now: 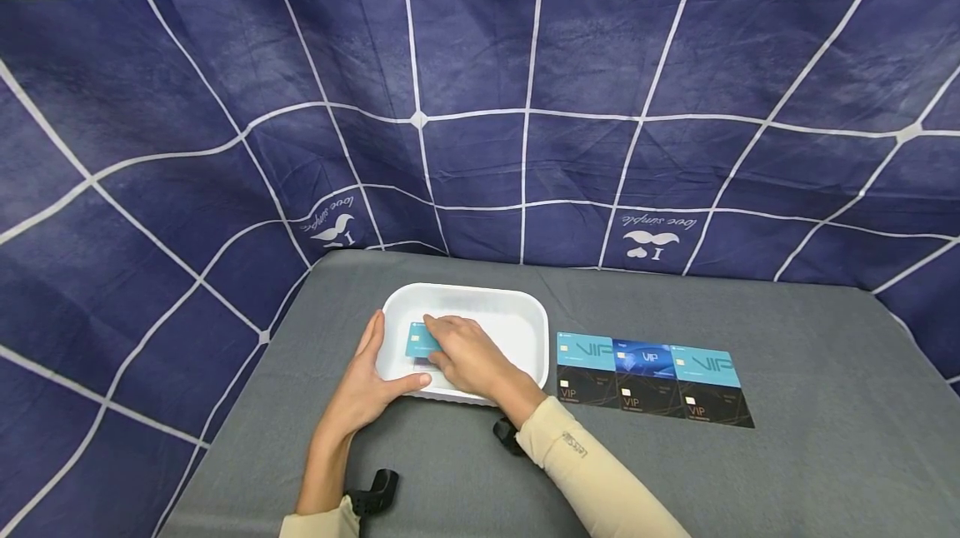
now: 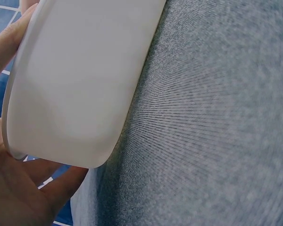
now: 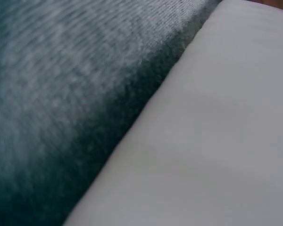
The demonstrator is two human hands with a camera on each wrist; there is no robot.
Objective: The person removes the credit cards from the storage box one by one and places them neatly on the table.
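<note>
A white plastic tray (image 1: 517, 313) stands on the grey cloth. My left hand (image 1: 360, 388) holds its left end, thumb over the near rim and fingers along the outer side; the left wrist view shows this hand around a corner of the tray wall (image 2: 80, 84). Inside, toward the left, my right hand (image 1: 472, 359) pinches a light-blue card with a small chip (image 1: 417, 341), its right part hidden by the fingers. Just below that card a thin purplish edge shows on the tray floor. The right wrist view has only the tray's outer wall (image 3: 203, 136) and cloth.
Right of the tray, two rows of cards lie edge to edge: light-blue VIP cards (image 1: 701, 365) flank a dark-blue one (image 1: 643, 358) above black VIP cards (image 1: 651, 395). A grey cloth (image 1: 825, 355) covers the table. Behind it hangs a blue curtain (image 1: 480, 155) with white lines.
</note>
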